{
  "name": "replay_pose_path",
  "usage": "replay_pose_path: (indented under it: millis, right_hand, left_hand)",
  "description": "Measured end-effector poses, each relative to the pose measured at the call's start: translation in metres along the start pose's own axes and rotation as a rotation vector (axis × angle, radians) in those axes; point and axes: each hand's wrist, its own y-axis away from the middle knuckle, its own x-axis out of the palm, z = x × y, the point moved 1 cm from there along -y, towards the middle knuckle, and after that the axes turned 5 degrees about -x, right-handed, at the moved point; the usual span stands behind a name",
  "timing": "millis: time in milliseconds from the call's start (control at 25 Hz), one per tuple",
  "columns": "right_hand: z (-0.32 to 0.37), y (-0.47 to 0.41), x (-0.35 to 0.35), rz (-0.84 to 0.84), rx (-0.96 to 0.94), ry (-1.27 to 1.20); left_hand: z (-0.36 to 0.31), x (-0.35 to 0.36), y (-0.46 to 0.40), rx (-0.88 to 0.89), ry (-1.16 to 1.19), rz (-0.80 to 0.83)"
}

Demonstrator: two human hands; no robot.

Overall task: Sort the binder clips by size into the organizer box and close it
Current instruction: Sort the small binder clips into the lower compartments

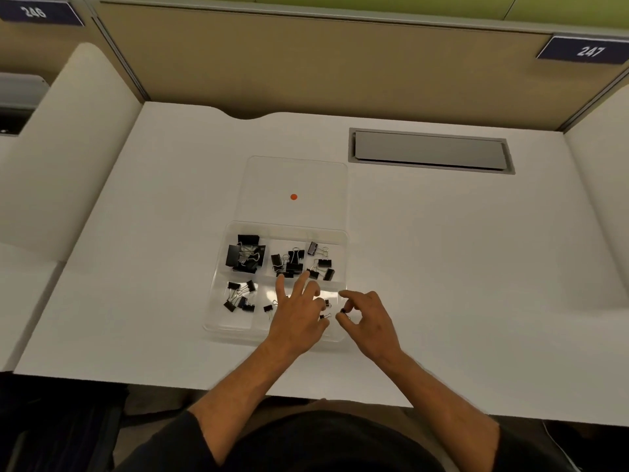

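Observation:
A clear organizer box [218, 303] lies on the white desk, and its lid [296, 172] is folded open behind it, flat on the desk. Black binder clips fill its compartments: large ones [245, 257] at the back left, medium ones [287, 262] in the back middle, smaller ones [321, 262] at the back right and small ones [240, 298] at the front left. My left hand [297, 313] hovers over the front compartments with fingers spread, its thumb beside a tiny clip [325, 316]. My right hand [366, 318] pinches a tiny clip [343, 311] at the box's front right corner.
A grey cable hatch [430, 151] is set into the desk at the back right. Beige partition walls stand behind and at both sides. An orange dot [293, 197] marks the lid. The desk's front edge runs just under my forearms.

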Motion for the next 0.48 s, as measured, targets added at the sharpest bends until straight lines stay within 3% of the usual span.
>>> replay_pose_path:
  millis: [480]
  right_hand:
    - [0.047,-0.007,0.041,-0.066,0.07,0.026]
  left_hand:
    - [0.087,-0.015,0.02,0.018,0.192,-0.084]
